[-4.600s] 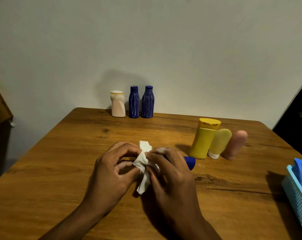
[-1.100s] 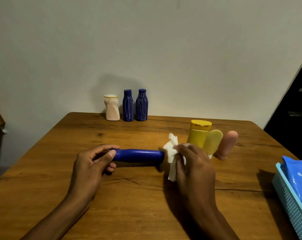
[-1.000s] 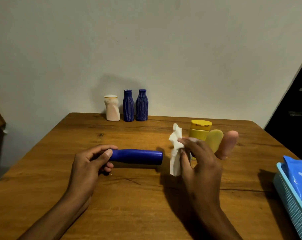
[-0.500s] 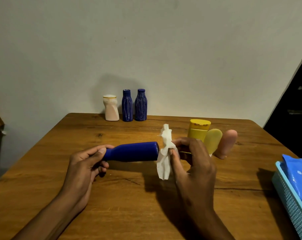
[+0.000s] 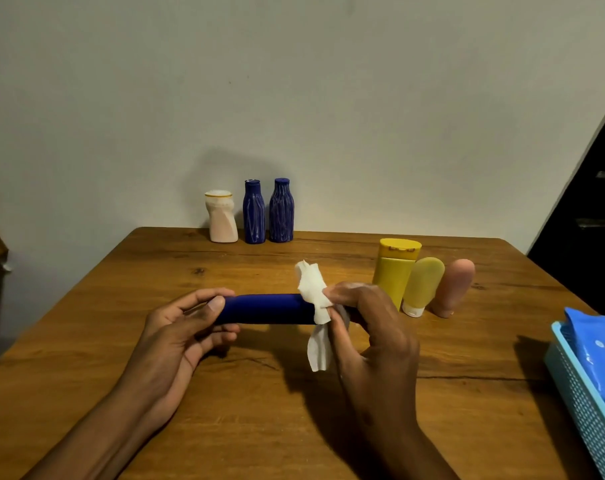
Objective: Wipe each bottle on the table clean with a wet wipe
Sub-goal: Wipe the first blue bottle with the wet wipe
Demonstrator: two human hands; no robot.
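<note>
Bottle in hand: dark blue tube bottle [image 5: 264, 308], held level above the counter [image 5: 467, 393], roughly at its middle. My left hand [image 5: 183, 330] grips the left end, thumb on top and fingers curled beneath. My right hand [image 5: 370, 327] pinches the wet wipe [image 5: 313, 299] around the right end; the wipe's tail hangs loose below.

Handling, judged: smooth plastic body, probably light and fairly stiff, likely slick once damp. Best hold is at one end, as the left hand has it, leaving the barrel free for the wipe. The wipe is soft and bunched; a flatter fold would probably cover more surface. Too loose a pinch and the bottle could spin or slip out.

Remaining bottles, not in hand:
- white bottle [image 5: 221, 218] and two ribbed blue bottles [image 5: 269, 212], upright at the far edge by the wall, close together.
- yellow flip-cap bottle [image 5: 396, 268], pale green tube [image 5: 422, 285], pink tube [image 5: 455, 287], side by side, behind my right hand.

Blue wipe pack [image 5: 595, 351] sits in a light blue basket [image 5: 585, 403] at the right edge.
</note>
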